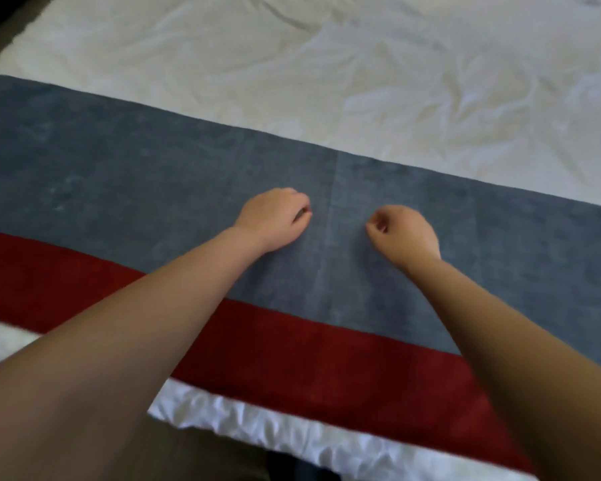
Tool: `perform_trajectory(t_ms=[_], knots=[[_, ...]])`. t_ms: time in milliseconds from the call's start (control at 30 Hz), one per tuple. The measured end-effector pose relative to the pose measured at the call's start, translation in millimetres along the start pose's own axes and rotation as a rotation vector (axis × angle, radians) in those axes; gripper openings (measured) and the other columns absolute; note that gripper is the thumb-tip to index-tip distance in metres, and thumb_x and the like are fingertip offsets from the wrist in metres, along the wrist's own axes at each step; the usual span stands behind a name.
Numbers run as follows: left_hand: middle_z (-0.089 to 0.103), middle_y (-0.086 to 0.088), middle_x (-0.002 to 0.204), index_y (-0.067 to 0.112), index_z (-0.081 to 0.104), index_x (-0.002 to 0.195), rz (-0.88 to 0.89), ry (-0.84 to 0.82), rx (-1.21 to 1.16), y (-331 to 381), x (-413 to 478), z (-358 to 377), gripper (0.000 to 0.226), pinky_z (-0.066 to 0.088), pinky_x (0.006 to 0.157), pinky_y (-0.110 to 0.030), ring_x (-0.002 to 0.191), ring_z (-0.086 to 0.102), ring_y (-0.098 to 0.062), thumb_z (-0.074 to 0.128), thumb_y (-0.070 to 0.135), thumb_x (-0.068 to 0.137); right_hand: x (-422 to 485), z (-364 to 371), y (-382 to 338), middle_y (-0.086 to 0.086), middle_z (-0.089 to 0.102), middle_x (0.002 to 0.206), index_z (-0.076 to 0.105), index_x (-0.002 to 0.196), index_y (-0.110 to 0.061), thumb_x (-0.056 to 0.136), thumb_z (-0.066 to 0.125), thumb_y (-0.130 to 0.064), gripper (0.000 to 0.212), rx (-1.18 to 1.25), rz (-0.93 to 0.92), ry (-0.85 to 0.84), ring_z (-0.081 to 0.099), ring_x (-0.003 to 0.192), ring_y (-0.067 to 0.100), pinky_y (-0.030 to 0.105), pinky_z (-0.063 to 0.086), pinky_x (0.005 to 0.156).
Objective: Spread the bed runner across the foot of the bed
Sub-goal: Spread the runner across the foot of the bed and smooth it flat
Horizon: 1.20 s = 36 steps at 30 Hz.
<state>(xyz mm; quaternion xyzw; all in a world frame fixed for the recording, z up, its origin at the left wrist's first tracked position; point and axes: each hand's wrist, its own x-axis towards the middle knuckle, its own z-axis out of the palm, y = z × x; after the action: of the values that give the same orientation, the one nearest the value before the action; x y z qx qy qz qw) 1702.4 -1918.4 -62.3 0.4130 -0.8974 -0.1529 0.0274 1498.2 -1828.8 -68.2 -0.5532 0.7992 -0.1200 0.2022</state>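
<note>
The bed runner [160, 189], blue-grey with a dark red band [327, 352] along its near side, lies flat across the foot of the bed from left to right. A faint fold crease [330, 216] runs across its middle. My left hand [273, 218] rests on the blue-grey part just left of the crease, fingers curled under. On the other side of the crease, my right hand [405, 230] lies on the cloth in the same way, fingers curled. No fabric is visibly lifted or pinched by either hand.
The wrinkled white bedsheet [379, 74] covers the bed beyond the runner. A white strip of bedding [292, 428] shows at the near foot edge below the red band. Dark floor [0, 36] runs along the bed's far left edge.
</note>
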Motion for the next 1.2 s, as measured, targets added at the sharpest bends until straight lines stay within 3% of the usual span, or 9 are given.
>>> perform_trajectory(t_ms=[233, 433, 633, 833, 967, 1200], knots=[[0.063, -0.006, 0.107, 0.018, 0.063, 0.104, -0.037, 0.026, -0.017, -9.2, 144.0, 12.4, 0.021, 0.049, 0.082, -0.041, 0.1, 0.057, -0.029, 0.045, 0.022, 0.093, 128.6, -19.6, 57.9, 0.008, 0.062, 0.106, 0.066, 0.096, -0.017, 0.09, 0.049, -0.023, 0.019, 0.007, 0.012, 0.095, 0.059, 0.095, 0.029, 0.036, 0.049, 0.076], [0.058, -0.006, 0.112, 0.018, 0.063, 0.11, -0.093, -0.1, -0.042, -20.2, 214.8, 40.2, 0.022, 0.048, 0.086, -0.041, 0.101, 0.056, -0.026, 0.056, 0.027, 0.092, 183.8, -11.2, 95.1, 0.003, 0.057, 0.109, 0.065, 0.108, -0.022, 0.093, 0.051, -0.03, 0.022, 0.034, 0.017, 0.063, 0.056, 0.1, 0.023, 0.041, 0.047, 0.087], [0.064, 0.001, 0.095, 0.019, 0.067, 0.088, -0.005, -0.141, -0.023, -28.8, 228.6, 51.7, 0.01, 0.042, 0.071, -0.031, 0.087, 0.058, -0.021, 0.06, 0.025, 0.089, 199.0, 1.5, 99.7, -0.006, 0.06, 0.087, 0.066, 0.087, -0.027, 0.089, 0.057, -0.041, 0.017, 0.048, -0.041, -0.019, 0.057, 0.085, 0.017, 0.037, 0.044, 0.079], [0.065, 0.003, 0.091, 0.019, 0.066, 0.086, 0.023, -0.084, -0.031, -34.6, 230.5, 53.4, 0.013, 0.04, 0.07, -0.03, 0.081, 0.057, -0.018, 0.059, 0.029, 0.09, 209.5, 6.8, 92.3, -0.001, 0.064, 0.095, 0.064, 0.086, -0.021, 0.094, 0.051, -0.036, 0.021, -0.119, -0.045, -0.04, 0.056, 0.091, 0.023, 0.037, 0.038, 0.079], [0.062, 0.004, 0.086, 0.019, 0.067, 0.085, 0.048, -0.089, -0.046, -64.4, 219.7, 39.0, 0.017, 0.042, 0.067, -0.031, 0.078, 0.056, -0.017, 0.059, 0.033, 0.089, 202.2, 2.9, 96.9, -0.004, 0.061, 0.09, 0.065, 0.089, -0.022, 0.094, 0.051, -0.035, 0.02, -0.058, -0.061, -0.036, 0.055, 0.088, 0.02, 0.037, 0.04, 0.079], [0.064, -0.001, 0.088, 0.016, 0.067, 0.09, 0.178, -0.054, 0.086, -118.4, 199.5, 20.3, 0.009, 0.046, 0.071, -0.037, 0.083, 0.058, -0.022, 0.059, 0.022, 0.09, 203.2, 7.9, 78.8, -0.006, 0.053, 0.086, 0.059, 0.086, -0.028, 0.092, 0.051, -0.041, 0.017, -0.026, -0.077, 0.0, 0.049, 0.083, 0.016, 0.034, 0.035, 0.076]])
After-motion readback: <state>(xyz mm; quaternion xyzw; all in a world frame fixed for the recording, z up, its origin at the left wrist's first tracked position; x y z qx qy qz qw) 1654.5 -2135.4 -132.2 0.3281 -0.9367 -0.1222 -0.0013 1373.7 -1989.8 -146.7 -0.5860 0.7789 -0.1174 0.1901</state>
